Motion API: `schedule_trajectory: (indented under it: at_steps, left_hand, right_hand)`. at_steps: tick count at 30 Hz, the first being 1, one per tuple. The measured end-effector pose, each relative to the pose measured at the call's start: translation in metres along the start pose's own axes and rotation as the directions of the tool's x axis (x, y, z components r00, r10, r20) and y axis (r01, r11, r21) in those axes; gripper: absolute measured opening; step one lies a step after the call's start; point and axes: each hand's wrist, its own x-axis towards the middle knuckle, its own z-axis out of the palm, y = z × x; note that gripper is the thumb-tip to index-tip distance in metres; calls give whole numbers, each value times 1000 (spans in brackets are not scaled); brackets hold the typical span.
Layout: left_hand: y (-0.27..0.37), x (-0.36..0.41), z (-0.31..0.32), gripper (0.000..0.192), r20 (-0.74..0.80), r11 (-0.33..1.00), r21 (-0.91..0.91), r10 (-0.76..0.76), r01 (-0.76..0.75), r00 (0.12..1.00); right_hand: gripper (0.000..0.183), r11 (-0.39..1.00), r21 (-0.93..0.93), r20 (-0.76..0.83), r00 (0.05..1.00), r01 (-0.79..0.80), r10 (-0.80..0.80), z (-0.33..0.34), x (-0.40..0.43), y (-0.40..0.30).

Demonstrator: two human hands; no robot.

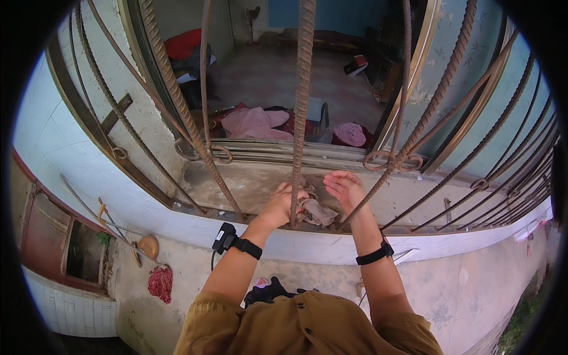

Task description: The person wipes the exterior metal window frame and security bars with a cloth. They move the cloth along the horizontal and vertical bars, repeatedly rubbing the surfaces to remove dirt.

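My left hand (284,204) reaches past a rusty ribbed steel bar (303,88) of the window grille. Its fingers grip a crumpled grey-brown cloth (317,212), which hangs over the inner edge of the concrete window sill (248,177) behind the bar. To the right of the cloth, my right hand (346,188) is through the gap between two bars. Its palm faces the cloth and its fingers are loosely curved, with nothing seen in them. Both wrists wear black straps, and a small black device (225,237) sits on the left one.
Several grille bars with metal scroll rings (392,160) cross the view. Behind the sliding window track (257,148) lie pink cloths (255,122) on the room's floor side. A red mop head (160,284) and a wooden stool (148,247) stand at the lower left.
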Motion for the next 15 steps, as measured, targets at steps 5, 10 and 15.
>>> schedule_trajectory:
  at_steps: [5,10,15]
  left_hand:
    - [-6,-13,-19,37,-312,978,-70,-210,197,927]
    - [-25,-23,-23,34,-393,754,151,-548,640,739]
    - [-34,-10,-4,46,-469,741,29,-582,670,664]
  right_hand:
    - [17,999,-47,27,999,-21,23,-9,-34,-2]
    - [16,996,-91,26,999,-16,19,-21,-59,-9]
    - [16,998,-49,11,999,-42,43,-48,-84,-10]
